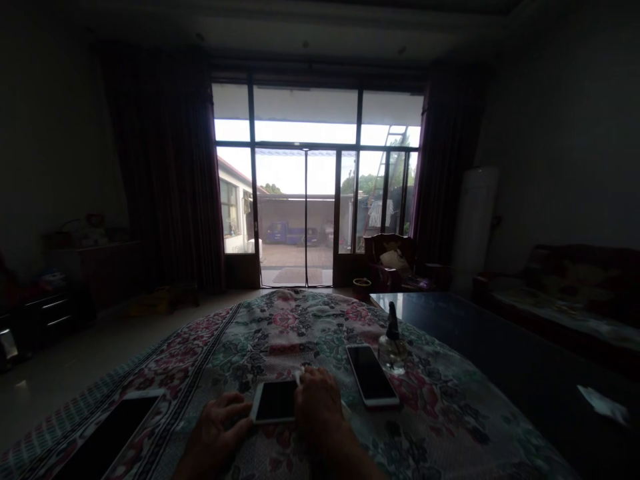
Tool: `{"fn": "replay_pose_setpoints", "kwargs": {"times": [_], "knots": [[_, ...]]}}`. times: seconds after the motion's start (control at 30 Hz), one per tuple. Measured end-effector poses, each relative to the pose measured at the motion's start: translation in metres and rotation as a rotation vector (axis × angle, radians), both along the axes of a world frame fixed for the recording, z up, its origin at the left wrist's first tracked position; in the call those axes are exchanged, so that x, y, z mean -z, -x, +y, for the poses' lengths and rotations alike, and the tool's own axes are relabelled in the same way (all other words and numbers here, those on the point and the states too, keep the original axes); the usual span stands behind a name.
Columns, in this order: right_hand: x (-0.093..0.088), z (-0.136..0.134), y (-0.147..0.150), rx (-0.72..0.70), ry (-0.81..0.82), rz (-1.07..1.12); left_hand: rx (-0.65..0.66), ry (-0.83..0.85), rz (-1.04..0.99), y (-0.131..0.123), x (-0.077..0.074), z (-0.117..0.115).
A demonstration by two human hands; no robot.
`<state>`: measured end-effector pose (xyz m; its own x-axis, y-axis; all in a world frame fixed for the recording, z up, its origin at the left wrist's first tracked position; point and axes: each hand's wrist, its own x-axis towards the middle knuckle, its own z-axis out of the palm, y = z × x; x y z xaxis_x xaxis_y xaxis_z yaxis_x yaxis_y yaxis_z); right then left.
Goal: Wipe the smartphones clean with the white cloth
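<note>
A white-framed phone (276, 401) with a dark screen lies sideways on the flowered cloth. My left hand (220, 427) is at its left end, fingers bent and thumb against the edge. Over the right end is my right hand (319, 403), its fingers curled together; a small bit of something white shows at the fingertips, too dim to identify. To the right lies a second white-edged phone (373, 375), screen dark, beside a clear spray bottle (393, 348) with a black nozzle. A larger white-framed device (113, 433) lies at the lower left.
The flowered cloth (285, 320) covers the table. A dark glossy table (450, 333) adjoins on the right, with a pale packet (603, 405) on it. Farther back are an armchair (393, 257), a sofa (575, 293) and glass doors (295, 220) between dark curtains.
</note>
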<state>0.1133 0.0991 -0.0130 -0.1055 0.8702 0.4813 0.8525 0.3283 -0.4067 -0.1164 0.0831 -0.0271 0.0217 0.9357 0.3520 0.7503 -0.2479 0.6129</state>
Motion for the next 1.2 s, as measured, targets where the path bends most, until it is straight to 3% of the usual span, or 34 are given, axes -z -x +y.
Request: {"fn": "replay_pose_setpoints", "kwargs": {"times": [0.1, 0.23, 0.47, 0.77, 0.9, 1.2], "knots": [[-0.01, -0.006, 0.004, -0.012, 0.109, -0.038, -0.008, -0.024, -0.003, 0.003, 0.004, 0.003], [-0.017, -0.013, 0.013, -0.159, 0.186, -0.067, -0.009, -0.005, -0.008, 0.004, 0.006, 0.005], [-0.013, -0.005, 0.03, -0.291, 0.158, -0.074, -0.021, -0.037, -0.006, 0.004, 0.007, 0.005], [-0.039, -0.001, 0.059, -0.436, 0.188, -0.153, 0.014, -0.006, 0.034, 0.002, -0.003, 0.002], [-0.036, -0.001, 0.044, -0.422, 0.197, -0.123, 0.001, -0.001, 0.023, 0.002, -0.001, 0.002], [-0.037, -0.011, -0.022, -0.273, 0.181, -0.107, -0.001, 0.039, -0.034, 0.002, 0.001, 0.002]]}}
